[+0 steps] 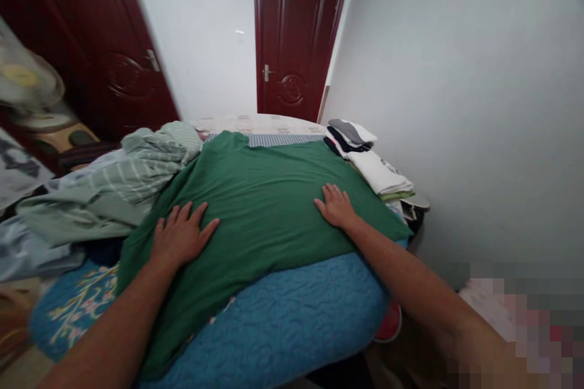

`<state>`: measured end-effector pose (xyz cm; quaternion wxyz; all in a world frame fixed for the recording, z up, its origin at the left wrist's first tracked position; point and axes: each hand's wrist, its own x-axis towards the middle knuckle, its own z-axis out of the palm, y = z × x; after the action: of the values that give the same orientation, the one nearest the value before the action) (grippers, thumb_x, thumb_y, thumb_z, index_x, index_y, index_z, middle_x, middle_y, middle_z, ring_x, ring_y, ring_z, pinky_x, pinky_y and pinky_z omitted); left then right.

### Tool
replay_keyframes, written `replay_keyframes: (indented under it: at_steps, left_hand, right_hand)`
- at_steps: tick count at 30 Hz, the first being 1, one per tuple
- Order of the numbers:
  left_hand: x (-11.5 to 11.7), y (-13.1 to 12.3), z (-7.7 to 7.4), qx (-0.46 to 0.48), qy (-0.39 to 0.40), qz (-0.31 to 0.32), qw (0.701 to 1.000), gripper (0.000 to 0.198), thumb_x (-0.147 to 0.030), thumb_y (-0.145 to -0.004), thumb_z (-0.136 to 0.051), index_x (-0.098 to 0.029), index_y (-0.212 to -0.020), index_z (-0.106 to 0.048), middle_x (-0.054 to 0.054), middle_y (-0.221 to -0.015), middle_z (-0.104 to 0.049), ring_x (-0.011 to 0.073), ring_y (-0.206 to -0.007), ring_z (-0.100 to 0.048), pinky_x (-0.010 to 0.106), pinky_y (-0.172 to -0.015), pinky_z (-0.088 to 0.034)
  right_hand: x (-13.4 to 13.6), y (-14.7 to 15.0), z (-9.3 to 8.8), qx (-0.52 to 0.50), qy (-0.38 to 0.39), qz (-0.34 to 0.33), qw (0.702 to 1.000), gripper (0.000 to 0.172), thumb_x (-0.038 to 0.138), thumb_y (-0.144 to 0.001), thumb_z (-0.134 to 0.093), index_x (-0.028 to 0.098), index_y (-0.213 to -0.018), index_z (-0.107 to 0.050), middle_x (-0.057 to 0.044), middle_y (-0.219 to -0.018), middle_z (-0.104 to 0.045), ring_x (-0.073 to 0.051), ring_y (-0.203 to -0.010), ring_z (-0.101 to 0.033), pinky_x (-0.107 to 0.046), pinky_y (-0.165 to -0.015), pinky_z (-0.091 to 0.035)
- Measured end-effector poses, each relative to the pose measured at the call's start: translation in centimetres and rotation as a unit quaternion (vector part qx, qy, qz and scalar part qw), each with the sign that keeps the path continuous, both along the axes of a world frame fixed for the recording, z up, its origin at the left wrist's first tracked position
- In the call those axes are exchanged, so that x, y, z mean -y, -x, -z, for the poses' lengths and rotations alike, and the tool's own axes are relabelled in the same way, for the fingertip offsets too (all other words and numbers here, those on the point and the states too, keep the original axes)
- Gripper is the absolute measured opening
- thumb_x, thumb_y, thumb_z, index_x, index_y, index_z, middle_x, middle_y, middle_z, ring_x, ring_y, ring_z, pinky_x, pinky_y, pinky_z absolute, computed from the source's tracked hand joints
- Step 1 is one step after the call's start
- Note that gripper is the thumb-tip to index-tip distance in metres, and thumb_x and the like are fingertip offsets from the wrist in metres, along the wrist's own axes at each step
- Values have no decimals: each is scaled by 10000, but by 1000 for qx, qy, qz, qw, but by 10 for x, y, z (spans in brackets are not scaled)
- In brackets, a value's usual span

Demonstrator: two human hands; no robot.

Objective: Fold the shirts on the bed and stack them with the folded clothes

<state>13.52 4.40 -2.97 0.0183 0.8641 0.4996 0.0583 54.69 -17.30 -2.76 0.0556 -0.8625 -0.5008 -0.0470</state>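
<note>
A green T-shirt (269, 188) lies spread out over a table, with a few wrinkles across it. My left hand (180, 234) rests flat on its left part, fingers apart. On the right part, my right hand (336, 205) also lies flat with its fingers spread. Neither hand holds anything. The shirt's lower edge slants across a quilted blue cover (292, 316), and its lower left corner hangs toward me. Its neckline is at the far side, near a striped cloth (285, 140).
Rumpled pale green striped clothes (146, 164) are heaped at left. Folded clothes are stacked at right, a white one (381, 173) among them. A fan (27, 79) stands far left. Dark red doors (296, 24) and a white wall (456, 103) lie beyond.
</note>
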Motion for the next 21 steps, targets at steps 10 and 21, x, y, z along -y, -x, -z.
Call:
replay_keyframes:
  at_steps: [10,21]
  left_hand:
    - [-8,2,-2,-12,0,19,1000,891,-736,-996,-299,-193,-1695,-398,205,-1761,-315,491,-1603,-273,714,-1244,-246]
    - [-3,8,-5,-75,-34,21,996,764,-615,-1050,-237,-224,-1691,-373,132,-1763,-350,398,-1608,-327,621,-1233,-312]
  right_hand:
    - [65,-51,5,-43,-12,83,996,793,604,-1102,-331,29,-1646,-377,-241,-1742,-318,-380,-1620,-286,-572,-1306,-232]
    - [103,-70,13,-14,-13,126,992,788,610,-1098,-348,33,-1632,-394,-249,-1719,-361,-376,-1603,-314,-563,-1301,-228]
